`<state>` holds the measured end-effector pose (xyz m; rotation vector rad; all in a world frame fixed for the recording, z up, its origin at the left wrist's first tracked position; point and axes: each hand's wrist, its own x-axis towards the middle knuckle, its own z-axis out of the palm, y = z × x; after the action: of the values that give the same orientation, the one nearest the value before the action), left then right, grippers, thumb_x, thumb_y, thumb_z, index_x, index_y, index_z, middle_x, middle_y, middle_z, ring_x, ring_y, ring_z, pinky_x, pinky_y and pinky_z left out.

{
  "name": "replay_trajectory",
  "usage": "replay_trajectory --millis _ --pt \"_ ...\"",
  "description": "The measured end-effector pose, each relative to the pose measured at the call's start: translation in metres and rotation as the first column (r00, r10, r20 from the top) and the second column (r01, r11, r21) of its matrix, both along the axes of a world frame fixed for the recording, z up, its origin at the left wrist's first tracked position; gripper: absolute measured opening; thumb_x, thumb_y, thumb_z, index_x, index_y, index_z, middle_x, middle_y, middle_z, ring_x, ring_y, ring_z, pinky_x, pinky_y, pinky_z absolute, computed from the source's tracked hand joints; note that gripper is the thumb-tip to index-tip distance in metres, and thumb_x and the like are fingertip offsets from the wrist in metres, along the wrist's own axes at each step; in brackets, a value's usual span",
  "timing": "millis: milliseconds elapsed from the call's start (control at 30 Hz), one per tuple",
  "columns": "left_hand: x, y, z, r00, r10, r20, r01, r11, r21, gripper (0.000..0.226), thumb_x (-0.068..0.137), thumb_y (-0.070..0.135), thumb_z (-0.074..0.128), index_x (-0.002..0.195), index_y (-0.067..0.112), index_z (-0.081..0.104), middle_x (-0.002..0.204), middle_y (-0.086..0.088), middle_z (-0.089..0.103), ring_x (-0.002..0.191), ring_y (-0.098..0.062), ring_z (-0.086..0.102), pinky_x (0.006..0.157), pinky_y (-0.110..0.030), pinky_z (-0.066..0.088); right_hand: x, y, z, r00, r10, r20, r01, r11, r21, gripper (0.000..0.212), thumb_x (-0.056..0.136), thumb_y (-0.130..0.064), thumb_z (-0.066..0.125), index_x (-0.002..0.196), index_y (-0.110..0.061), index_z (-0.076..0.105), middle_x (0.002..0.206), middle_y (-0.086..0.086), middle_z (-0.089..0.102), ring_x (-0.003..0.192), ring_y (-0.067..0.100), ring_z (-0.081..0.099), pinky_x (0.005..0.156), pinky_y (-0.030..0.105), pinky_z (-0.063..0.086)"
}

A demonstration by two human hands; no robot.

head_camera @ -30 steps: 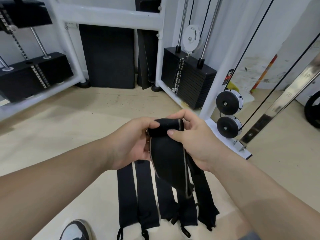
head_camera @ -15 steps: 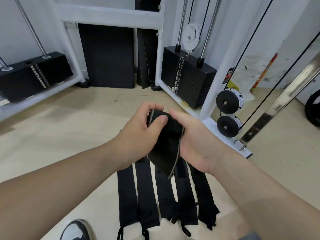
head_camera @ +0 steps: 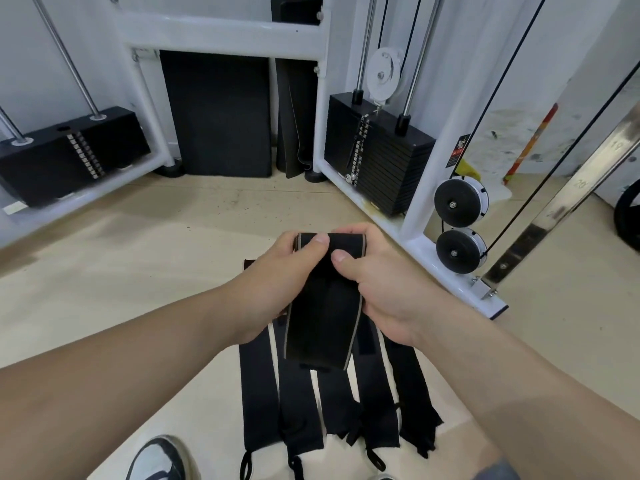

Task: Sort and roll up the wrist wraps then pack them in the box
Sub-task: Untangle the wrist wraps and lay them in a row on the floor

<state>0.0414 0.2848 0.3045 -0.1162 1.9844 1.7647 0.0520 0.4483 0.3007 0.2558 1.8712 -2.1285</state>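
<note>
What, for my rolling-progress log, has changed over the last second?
The left hand slid its thumb from the roll's left end onto its front, beside the thumb of the right hand, as both turned the rolled top of the wrist wrap. Its hanging tail twisted edge-on, then dropped flat again. Neither hand let go. The wraps on the floor and the shoe stayed put.

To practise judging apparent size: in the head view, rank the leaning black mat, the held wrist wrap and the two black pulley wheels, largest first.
1. black mat
2. held wrist wrap, though nearness inflates it
3. upper pulley wheel and lower pulley wheel: alike
</note>
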Motion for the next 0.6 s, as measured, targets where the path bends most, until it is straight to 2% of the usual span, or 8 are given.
replay_trajectory --millis 133,233,300,367,433,500,567,600 --pt "-0.001 0.000 0.002 0.979 -0.045 0.198 0.000 0.975 0.222 0.054 0.104 0.065 0.047 0.133 0.024 0.068 0.121 -0.009 0.080 0.114 -0.028 0.076 0.107 -0.051 0.055 -0.002 -0.002 0.001 0.996 -0.038 -0.081 0.042 0.998 0.048 0.043 0.104 0.006 0.054 0.104 -0.034 0.067 0.117 0.013 0.071 0.106 0.038 0.073 0.088 0.064 0.064" --pt "-0.003 0.002 0.004 0.984 -0.011 0.180 -0.024 0.981 0.192 0.057 0.105 0.063 0.046 0.132 0.019 0.069 0.118 -0.010 0.080 0.110 -0.027 0.078 0.100 -0.047 0.059 -0.001 -0.004 0.001 0.994 -0.038 -0.098 0.045 0.996 0.072 0.061 0.095 0.018 0.047 0.076 -0.035 0.069 0.107 0.017 0.071 0.096 0.039 0.070 0.085 0.058 0.063" --pt "-0.004 0.003 0.004 0.995 0.007 0.102 -0.019 0.994 0.110 0.046 0.108 0.054 0.050 0.131 0.018 0.067 0.116 -0.011 0.080 0.108 -0.028 0.078 0.095 -0.045 0.062 -0.001 -0.004 0.001 0.996 -0.031 -0.084 0.035 0.998 0.054 0.062 0.089 0.021 0.042 0.071 -0.033 0.068 0.100 0.020 0.070 0.089 0.038 0.067 0.078 0.053 0.060" --pt "-0.004 0.002 0.003 0.999 0.019 0.039 -0.022 0.998 0.063 0.037 0.109 0.049 0.051 0.129 0.021 0.064 0.119 -0.012 0.077 0.108 -0.029 0.076 0.092 -0.047 0.063 -0.002 -0.003 0.003 0.999 -0.015 -0.049 0.014 1.000 -0.015 0.056 0.085 0.018 0.043 0.084 -0.030 0.071 0.101 0.019 0.069 0.089 0.036 0.068 0.079 0.051 0.062" --pt "-0.005 0.002 0.005 0.999 0.030 -0.037 -0.029 0.999 0.031 0.027 0.110 0.045 0.051 0.128 0.027 0.060 0.121 -0.010 0.074 0.106 -0.027 0.075 0.080 -0.041 0.064 -0.004 -0.001 0.004 1.000 -0.017 -0.012 0.016 0.992 -0.127 0.050 0.088 0.008 0.049 0.115 -0.029 0.071 0.111 0.018 0.071 0.098 0.035 0.072 0.090 0.053 0.064" --pt "-0.007 0.000 0.007 0.993 0.022 -0.119 -0.022 1.000 0.002 0.021 0.111 0.041 0.051 0.130 0.034 0.055 0.122 -0.007 0.071 0.104 -0.025 0.075 0.072 -0.035 0.063 -0.006 0.002 0.003 0.999 0.033 0.024 -0.028 0.985 -0.168 0.032 0.102 -0.020 0.057 0.132 -0.026 0.068 0.124 0.015 0.074 0.111 0.032 0.075 0.102 0.055 0.060" --pt "-0.007 -0.003 0.008 0.979 -0.035 -0.201 0.029 0.999 -0.030 0.021 0.111 0.034 0.053 0.131 0.038 0.051 0.118 -0.005 0.073 0.099 -0.023 0.078 0.074 -0.035 0.065 -0.005 0.006 0.002 0.991 0.103 0.088 -0.094 0.990 -0.107 0.044 0.108 -0.051 0.053 0.133 -0.021 0.073 0.127 0.012 0.078 0.117 0.031 0.076 0.107 0.054 0.056" --pt "-0.006 -0.004 0.007 0.969 -0.068 -0.237 0.060 0.997 -0.040 0.022 0.111 0.030 0.053 0.131 0.039 0.051 0.114 -0.003 0.075 0.095 -0.021 0.079 0.075 -0.035 0.066 -0.005 0.006 0.002 0.989 0.107 0.103 -0.099 0.992 -0.078 0.050 0.108 -0.057 0.051 0.133 -0.021 0.072 0.126 0.011 0.079 0.116 0.031 0.077 0.106 0.054 0.057"
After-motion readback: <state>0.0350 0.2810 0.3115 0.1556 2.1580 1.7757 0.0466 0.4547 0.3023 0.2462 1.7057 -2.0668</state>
